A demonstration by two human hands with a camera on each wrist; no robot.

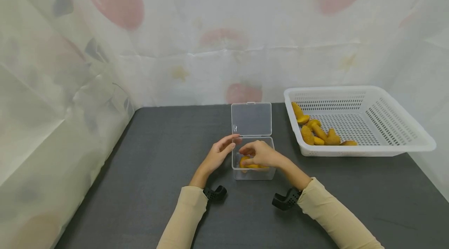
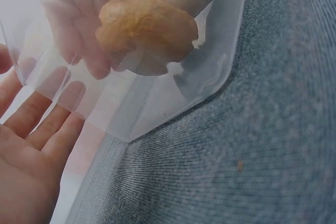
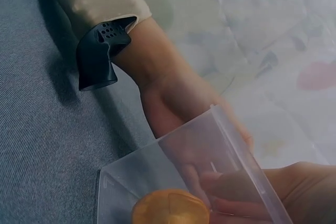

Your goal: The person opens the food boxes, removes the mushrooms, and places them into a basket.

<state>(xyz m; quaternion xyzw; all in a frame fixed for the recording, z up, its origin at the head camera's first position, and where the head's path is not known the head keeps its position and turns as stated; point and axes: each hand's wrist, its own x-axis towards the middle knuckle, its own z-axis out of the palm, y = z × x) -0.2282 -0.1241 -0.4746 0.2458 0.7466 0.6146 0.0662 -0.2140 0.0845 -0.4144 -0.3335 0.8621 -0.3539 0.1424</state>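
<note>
A clear plastic box [image 1: 253, 175] stands on the dark table with its hinged lid [image 1: 251, 119] raised at the back. Yellow-brown mushrooms [image 1: 257, 166] lie inside; through the wall, the left wrist view shows one rounded mushroom [image 2: 147, 30] in front of another. My left hand [image 1: 218, 154] is at the box's left side, fingers extended against the wall. From the right, my right hand [image 1: 261, 153] reaches over the rim into the box, with loosely bent fingers and thumb apart above the mushrooms. The right wrist view has part of this hand [image 3: 310, 192] at its lower right.
A white slotted basket [image 1: 365, 148] stands at the back right, with several mushrooms [image 1: 319, 131] gathered at its left end. Printed cloth [image 1: 196, 62] hangs behind the table and along its left side. Each wrist wears a black camera mount [image 1: 285, 199].
</note>
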